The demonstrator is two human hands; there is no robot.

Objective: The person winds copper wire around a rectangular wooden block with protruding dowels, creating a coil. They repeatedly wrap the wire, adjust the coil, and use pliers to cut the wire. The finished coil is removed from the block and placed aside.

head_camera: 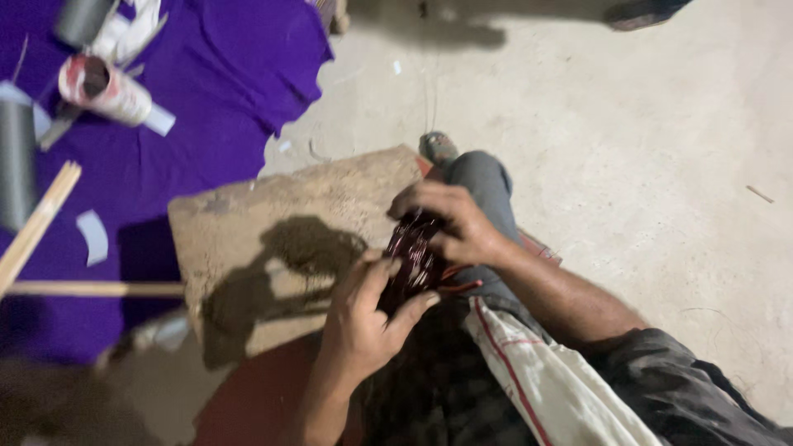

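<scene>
Both of my hands grip a dark reddish coil of thin wire (411, 258) held over my lap, beside a flat wooden board (273, 239). My left hand (363, 318) holds the coil's near end, with the thumb and fingers wrapped round it. At the far end my right hand (450, 219) closes over the top of the coil. A few red wire ends (458, 279) stick out toward my right wrist. The image is blurred, so the coil's windings are not distinct.
A purple cloth (206, 91) lies at the left with a red-and-white can (103, 89), grey tubes (16, 161), wooden sticks (37, 223) and pale paper scraps (92, 235) on it. My bent knee (479, 177) and a white cloth (545, 380) lie at the right on the concrete floor (644, 149).
</scene>
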